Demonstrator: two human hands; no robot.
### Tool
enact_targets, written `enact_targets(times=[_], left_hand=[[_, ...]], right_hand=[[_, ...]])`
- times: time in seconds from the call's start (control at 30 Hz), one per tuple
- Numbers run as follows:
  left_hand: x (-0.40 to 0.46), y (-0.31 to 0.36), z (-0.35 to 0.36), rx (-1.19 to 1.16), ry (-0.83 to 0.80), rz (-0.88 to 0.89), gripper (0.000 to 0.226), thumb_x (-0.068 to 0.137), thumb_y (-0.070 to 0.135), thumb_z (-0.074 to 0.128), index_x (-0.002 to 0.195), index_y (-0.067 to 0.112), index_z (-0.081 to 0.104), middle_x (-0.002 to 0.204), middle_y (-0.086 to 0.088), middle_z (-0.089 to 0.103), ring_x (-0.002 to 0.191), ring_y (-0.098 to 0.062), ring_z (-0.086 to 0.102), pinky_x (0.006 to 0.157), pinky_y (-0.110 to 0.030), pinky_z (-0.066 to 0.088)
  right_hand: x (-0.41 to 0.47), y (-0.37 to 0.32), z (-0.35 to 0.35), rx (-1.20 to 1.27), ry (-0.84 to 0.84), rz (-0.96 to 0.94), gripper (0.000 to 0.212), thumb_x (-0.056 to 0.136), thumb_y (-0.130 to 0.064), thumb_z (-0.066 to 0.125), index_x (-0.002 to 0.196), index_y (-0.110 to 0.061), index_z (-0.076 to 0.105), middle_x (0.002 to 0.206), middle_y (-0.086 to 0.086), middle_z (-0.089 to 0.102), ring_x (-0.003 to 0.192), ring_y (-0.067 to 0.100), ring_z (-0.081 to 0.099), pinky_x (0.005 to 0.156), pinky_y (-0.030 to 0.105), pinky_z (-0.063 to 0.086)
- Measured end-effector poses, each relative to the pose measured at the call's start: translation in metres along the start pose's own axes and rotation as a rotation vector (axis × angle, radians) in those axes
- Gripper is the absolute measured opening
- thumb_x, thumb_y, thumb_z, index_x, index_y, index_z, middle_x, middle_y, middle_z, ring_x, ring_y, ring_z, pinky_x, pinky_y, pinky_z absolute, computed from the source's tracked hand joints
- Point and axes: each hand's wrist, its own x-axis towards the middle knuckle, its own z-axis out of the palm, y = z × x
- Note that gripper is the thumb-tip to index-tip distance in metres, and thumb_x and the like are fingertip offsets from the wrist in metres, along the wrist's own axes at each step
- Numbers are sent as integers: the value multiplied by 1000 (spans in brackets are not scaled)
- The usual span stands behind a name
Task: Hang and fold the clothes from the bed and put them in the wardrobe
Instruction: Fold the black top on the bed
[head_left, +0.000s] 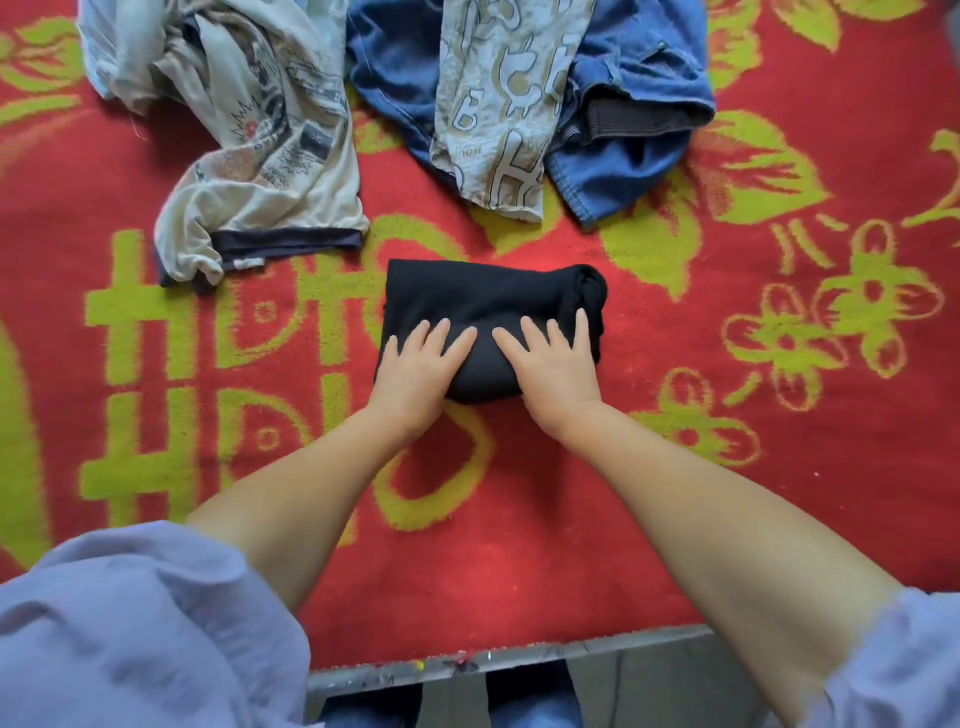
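Observation:
A black garment (483, 296), folded into a compact bundle, lies in the middle of the bed. My left hand (423, 364) presses flat on its near left part with straight fingers. My right hand (553, 364) presses flat on its near right part, fingers spread. Behind it, a crumpled cream printed T-shirt (265, 150) with a dark hem lies at the back left. A beige letter-patterned garment (504, 98) is draped over blue denim clothing (639, 104) at the back centre and right.
The bed is covered by a red blanket (675, 467) with yellow-green flowers and characters. Its near edge (519, 657) runs just in front of my body, with a grey frame below. My lilac sleeves fill the bottom corners.

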Motion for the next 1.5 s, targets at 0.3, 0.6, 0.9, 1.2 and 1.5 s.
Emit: enact_targets(times=[0.3,0.6,0.9,1.2,1.5], left_hand=[[-33,-31,-134,79,152,-30,75,92,17,55,152,27,11,152,-8,28,136,-32,30,104,-47,35],[-203,-131,-240,158,335,-322,62,96,12,39,152,26,16,153,-9,28,136,-32,31,104,-49,33],[-458,-130,-211,71,318,-940,69,94,9,40,152,29,9,155,-7,21,139,-29,24,109,-50,29],[-721,-7,-128,-147,231,-1521,81,87,14,59,152,23,11,151,-10,27,133,-34,31,103,-46,36],[-937,132,-11,-280,111,-1843,81,86,12,61,150,25,14,147,-7,33,129,-31,37,100,-44,41]], right_hand=[[-8,-11,-124,82,167,-74,67,89,-14,60,147,-21,29,144,5,42,124,31,46,106,42,31],[-45,-146,-278,-13,388,-398,68,91,-10,56,150,-19,23,150,9,34,135,33,34,116,44,18],[-155,-326,-323,-211,416,-1029,68,94,-14,52,151,-20,16,153,7,28,141,32,27,119,41,15],[-376,-487,-265,-371,350,-1637,73,89,-14,60,150,-20,19,150,6,33,137,31,34,116,39,22],[-616,-588,-143,-463,213,-1957,76,92,-16,59,152,-22,13,156,5,25,141,32,29,117,39,21]])
